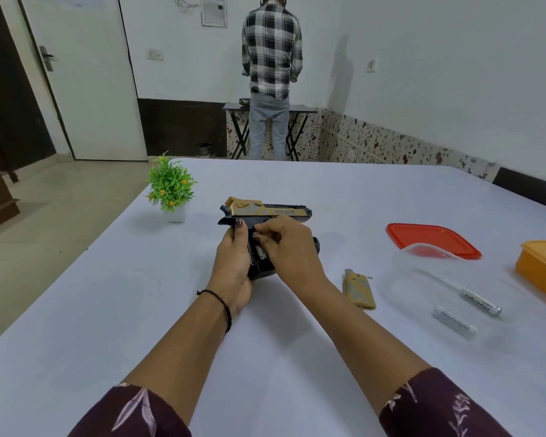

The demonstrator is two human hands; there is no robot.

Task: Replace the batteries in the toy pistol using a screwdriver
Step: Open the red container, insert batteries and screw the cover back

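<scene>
White tabletop (297, 357): a pale cloth-covered surface carrying everything, both forearms stretched across it.
Toy pistol (267, 211): black and gold, at the middle of the tabletop, barrel to the right, grip toward the person.
Left hand (234, 257): wrapped round the grip from the left, thumb laid up its side.
Right hand (284, 247): over the opened grip, its fingers (267, 230) pinched together at the compartment; what they pinch cannot be told.
Battery in grip (260, 253): a white end shows between the two hands.
Cover (358, 290): gold panel lying flat, right of the right wrist.
Clear container (401, 263): further right, holding two white batteries (454, 323).
Red lid (432, 239): behind the container.
Orange box (542, 269): at the right edge.
Small plant (170, 184): far left, well apart.
Background: a person in a checked shirt (271, 52) standing at a small table.
</scene>
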